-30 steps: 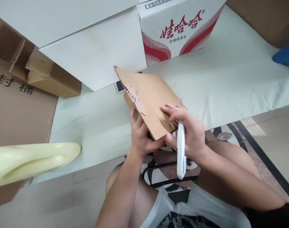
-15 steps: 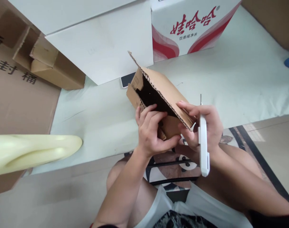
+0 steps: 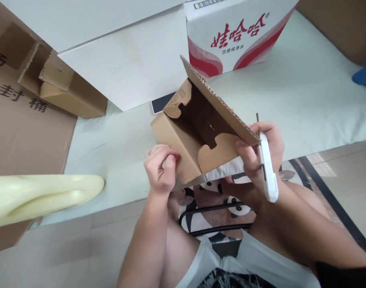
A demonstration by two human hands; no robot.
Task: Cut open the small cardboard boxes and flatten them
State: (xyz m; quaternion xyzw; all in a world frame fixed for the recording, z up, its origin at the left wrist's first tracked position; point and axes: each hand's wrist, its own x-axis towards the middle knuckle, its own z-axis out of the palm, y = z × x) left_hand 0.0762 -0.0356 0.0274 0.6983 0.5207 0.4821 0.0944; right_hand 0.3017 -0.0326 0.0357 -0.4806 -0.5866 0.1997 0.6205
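A small brown cardboard box [image 3: 213, 116] is tilted in front of me, its flaps spread and its dark inside showing. My left hand [image 3: 161, 166] has its fingers curled closed at the outer edge of the front flap, which they seem to grip. At the right end, my right hand [image 3: 262, 154] pinches the box's lid corner between thumb and fingers. That same hand also holds a white utility knife [image 3: 268, 172], upright, its thin metal blade pointing away from me. My right fingers behind the lid are partly hidden.
A phone [image 3: 162, 103] lies behind the box on the pale green cloth [image 3: 123, 156]. White cartons [image 3: 131, 60] and a red-and-white water carton [image 3: 234, 44] stand at the back. Brown boxes [image 3: 71, 96] are at left, near a pale yellow curved object [image 3: 51, 196]. Something blue [image 3: 364, 82] is at right.
The box has turned so its opening faces me more, and its front flap now spreads outward. My left hand has moved left from the opening to that flap. My right hand keeps the knife.
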